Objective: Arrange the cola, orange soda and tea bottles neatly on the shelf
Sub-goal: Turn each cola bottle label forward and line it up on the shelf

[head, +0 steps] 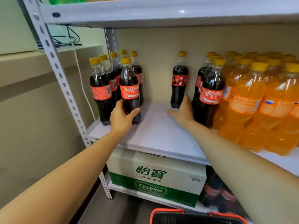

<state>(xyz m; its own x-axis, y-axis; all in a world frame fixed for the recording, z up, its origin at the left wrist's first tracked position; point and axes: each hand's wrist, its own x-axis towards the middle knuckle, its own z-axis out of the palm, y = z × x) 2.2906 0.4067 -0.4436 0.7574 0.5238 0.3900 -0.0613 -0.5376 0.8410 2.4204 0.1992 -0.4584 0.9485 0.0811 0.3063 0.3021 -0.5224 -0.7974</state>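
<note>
Now the left hand [122, 117] is gripping the front cola bottle [129, 88].
Its fingers are curling round the waist below the label; the right hand [182, 110] is reaching spread and open, low over the shelf [158, 131], fingertips beside the lone cola bottle [178, 81] just ahead, perhaps touching it. Orange soda bottles [258, 102] are crowding to its right. Full, stiff and smooth, these tall bottles are likely handling heavy and tippy; that narrow waist is looking the surest hold.

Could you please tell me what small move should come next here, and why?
Probably the right hand should close round the lone cola: it is open at that bottle's base, and the bottle stands alone on bare shelf. The left hand is busy gripping the front cola.
</note>
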